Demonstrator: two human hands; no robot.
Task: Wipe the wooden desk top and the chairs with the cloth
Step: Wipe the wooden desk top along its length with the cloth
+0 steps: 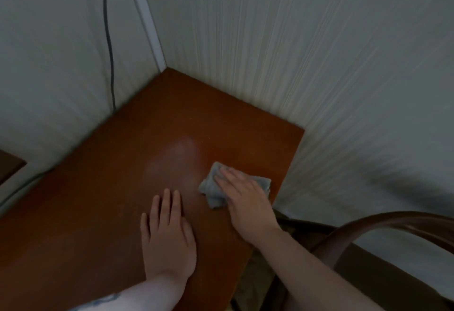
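Wiping the reddish-brown wooden worktop (122,212) near its right edge.

Right hand (245,197), fingers straight, presses flat on the crumpled grey cloth (212,191) at centre right; left hand (167,234) rests flat and empty on the wood at lower centre. The cloth looks soft and light (likely to bunch), so a spread palm over its middle should steer it best. The dark curved wooden chair (393,222) at lower right awaits.
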